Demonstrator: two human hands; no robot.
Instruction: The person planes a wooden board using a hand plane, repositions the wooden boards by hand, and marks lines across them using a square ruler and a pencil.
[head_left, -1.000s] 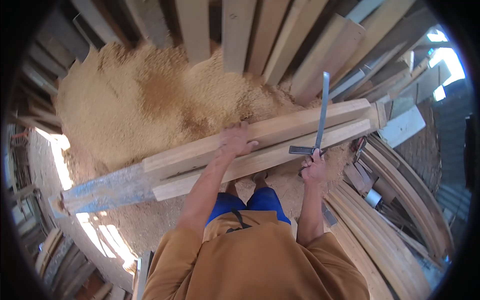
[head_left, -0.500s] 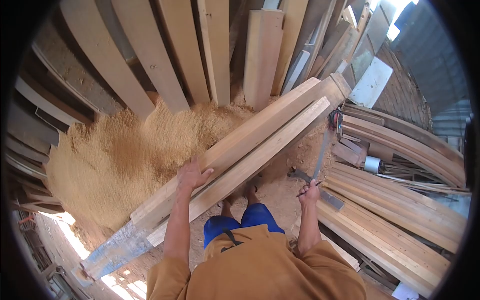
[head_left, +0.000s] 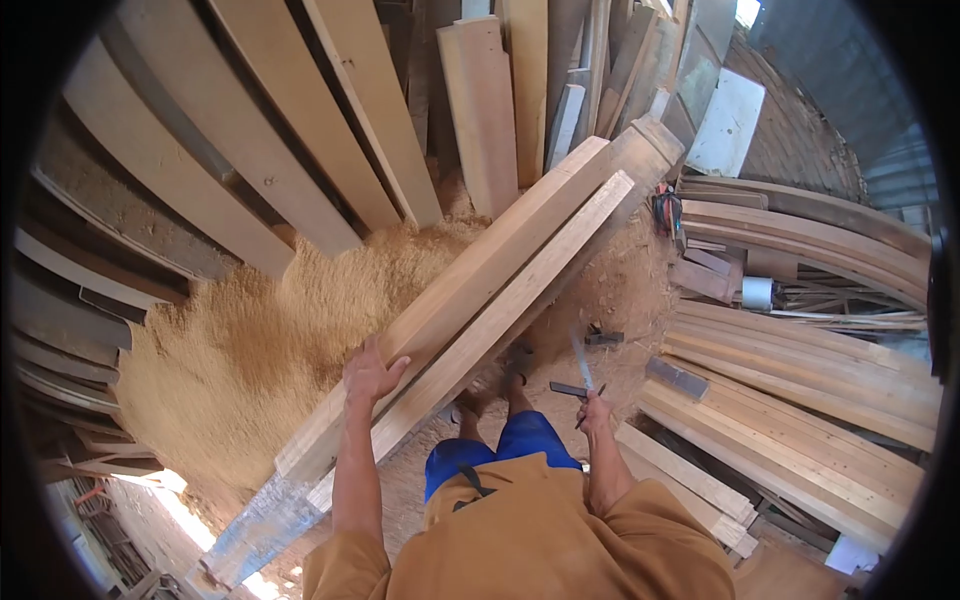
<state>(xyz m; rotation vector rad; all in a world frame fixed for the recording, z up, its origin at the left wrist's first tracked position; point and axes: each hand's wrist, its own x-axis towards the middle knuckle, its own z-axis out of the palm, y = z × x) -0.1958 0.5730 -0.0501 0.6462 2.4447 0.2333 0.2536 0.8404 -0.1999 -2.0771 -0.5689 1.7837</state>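
Observation:
My left hand lies on the thick squared timber, fingers over its far side and thumb stretched out. A thinner timber runs alongside it, nearer to me. Both rest lengthwise on a worn board that shows at the two ends. My right hand is closed around what looks like a try square, with a dark stock and a thin, blurred metal blade pointing away from me. A dark, thin stick like a pencil also pokes out of this hand. The right hand is apart from the timbers.
A sawdust heap lies beyond the timbers, under several leaning planks. Stacked boards fill the right side, with a dark block on them. A black tool lies on the ground, and a white cylinder stands farther right.
My right hand has come down and slightly left with the square, which has turned so its stock now shows. The left hand stays on the timber. The view has shifted.

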